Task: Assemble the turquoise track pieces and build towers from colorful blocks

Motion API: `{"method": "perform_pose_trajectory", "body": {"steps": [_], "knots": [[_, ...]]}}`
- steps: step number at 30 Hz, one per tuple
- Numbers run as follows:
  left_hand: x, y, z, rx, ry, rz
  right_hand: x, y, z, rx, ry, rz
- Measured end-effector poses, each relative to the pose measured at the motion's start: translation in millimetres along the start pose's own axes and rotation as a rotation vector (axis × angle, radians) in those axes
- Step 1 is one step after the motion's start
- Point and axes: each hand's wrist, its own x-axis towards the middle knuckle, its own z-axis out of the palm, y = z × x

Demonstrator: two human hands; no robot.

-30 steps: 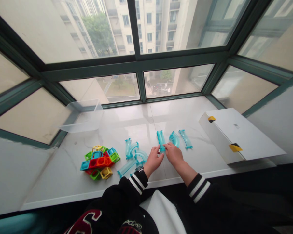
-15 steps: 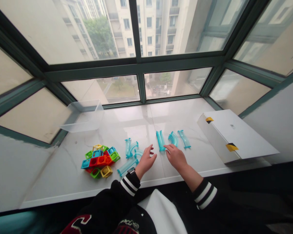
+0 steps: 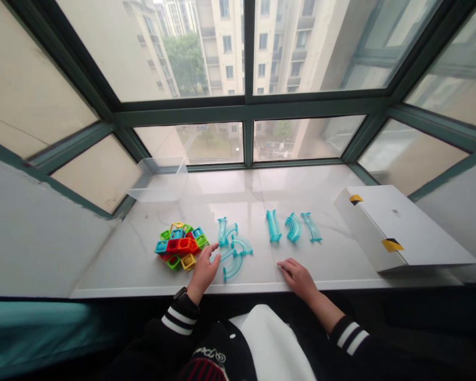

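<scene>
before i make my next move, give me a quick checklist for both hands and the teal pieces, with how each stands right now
1. Right hand free: ok, nothing seen in it.
2. Left hand off the teal cluster: cannot tell, fingers at its edge, contact unclear.
3. Straight piece, curved piece and wavy piece apart: ok, gaps show between them.
4. Teal cluster spread out: not ok, its pieces crowd together.
5. Block pile clear of that three-piece row: ok.

Left hand [image 3: 205, 269] spread — right hand [image 3: 298, 276] loosely extended
</scene>
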Motion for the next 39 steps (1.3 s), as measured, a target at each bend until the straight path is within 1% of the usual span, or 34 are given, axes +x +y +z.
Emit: {"method": "perform_pose_trajectory", "body": {"steps": [3,6,8,12,20,23,26,29,32,35,39], "knots": [[-8,-9,-4,0.040,0.012,-0.029,-2,-3,9,-0.043,0.049,0.033],[-14,-13,-1,0.054,0.006,-0.060,-2,-8,16,-0.112,0.081,0.045],[-16,-13,2,0.062,-0.019,-0.071,-2,-9,18,-0.139,0.085,0.049],[-19,-12,6,0.075,-0.070,-0.087,-3,-7,18,-0.153,0.084,0.045],[-32,-12,18,0.043,-0.094,-0.055,-2,-7,17,-0.164,0.080,0.040],[-31,-13,21,0.044,-0.104,-0.045,-3,-7,17,-0.157,0.084,0.037],[-20,-11,22,0.070,-0.073,-0.051,-3,-7,18,-0.158,0.088,0.037],[3,-6,26,0.115,-0.031,-0.060,-4,-8,18,-0.163,0.087,0.040],[32,2,34,0.145,-0.012,-0.062,-4,-9,17,-0.168,0.085,0.040],[58,6,45,0.184,0.009,-0.103,-4,-10,17,-0.170,0.084,0.038],[78,3,55,0.236,0.005,-0.145,-3,-12,17,-0.171,0.086,0.042]]}}
